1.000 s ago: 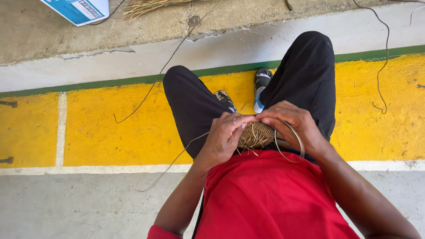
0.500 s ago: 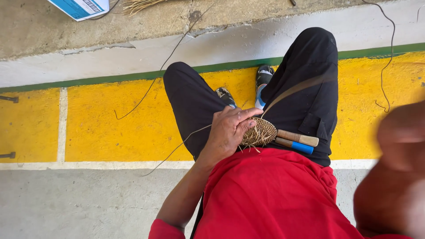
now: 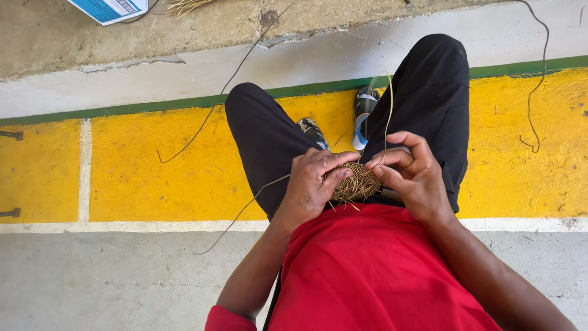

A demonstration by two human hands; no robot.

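Observation:
A small round woven disc (image 3: pixel 357 182) of brown fibre rests over my lap, above my red shirt. My left hand (image 3: pixel 312 184) grips its left edge with the thumb across the top. On the disc's right edge my right hand (image 3: pixel 411 173) pinches a thin pale strand (image 3: pixel 389 110) that loops up over my black trouser leg. A tool handle under my right hand is mostly hidden. A second long strand (image 3: pixel 245 208) trails from the disc down to the left across the floor.
I sit with knees apart over a yellow painted band (image 3: pixel 153 165) edged by a green line and a white stripe. A blue and white box (image 3: pixel 110 8) and a bundle of dry straw (image 3: pixel 187 5) lie at the top left. A dark cord (image 3: pixel 538 79) hangs at the right.
My right hand, which had swung out to the lower right pulling the strand, is back at the disc's right edge. The blue-tipped tool seen on my lap is now covered by that hand.

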